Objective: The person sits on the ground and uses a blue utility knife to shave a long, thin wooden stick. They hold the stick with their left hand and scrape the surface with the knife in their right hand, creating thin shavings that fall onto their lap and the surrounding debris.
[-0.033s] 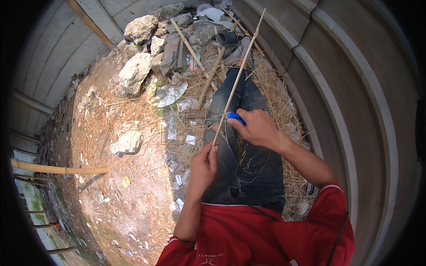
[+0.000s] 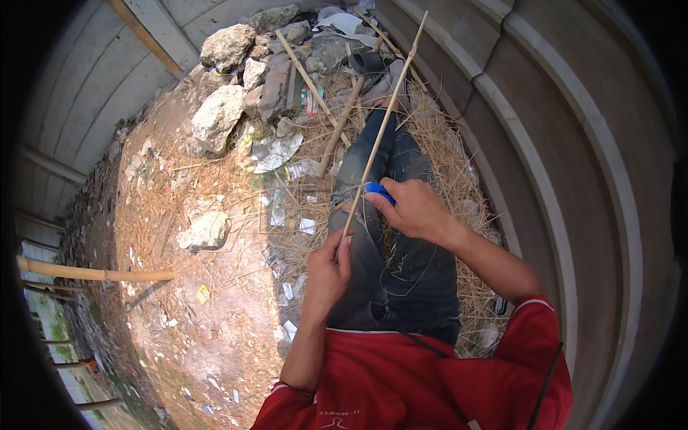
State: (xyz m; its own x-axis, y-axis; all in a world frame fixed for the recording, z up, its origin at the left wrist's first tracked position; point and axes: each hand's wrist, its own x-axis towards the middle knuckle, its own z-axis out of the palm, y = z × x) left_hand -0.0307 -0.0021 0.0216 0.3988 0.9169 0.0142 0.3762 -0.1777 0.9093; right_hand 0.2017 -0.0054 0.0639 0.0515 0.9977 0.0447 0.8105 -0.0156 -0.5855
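Note:
A long, thin bamboo stick (image 2: 384, 118) slants up and away over my outstretched legs (image 2: 423, 272). Its near end is pinched between the thumb and fingers of my left hand (image 2: 330, 269), above my thigh. My right hand (image 2: 417, 204) is closed around a blue utility knife (image 2: 380, 191), thumb toward the stick. The knife's front end meets the side of the stick near my knees; its blade is too small to make out clearly. The stick's far tip hangs free beyond my feet.
Corrugated metal sheeting (image 2: 566, 143) curves close along my right. Dry straw (image 2: 469, 251) surrounds my legs. Rocks (image 2: 218, 118) and other bamboo poles (image 2: 304, 79) lie ahead to the left, with scattered litter. A thicker bamboo pole (image 2: 100, 272) juts in from the left.
My right hand and the knife have shifted very slightly to the left. The stick's far tip has risen a touch; my left hand stays in place.

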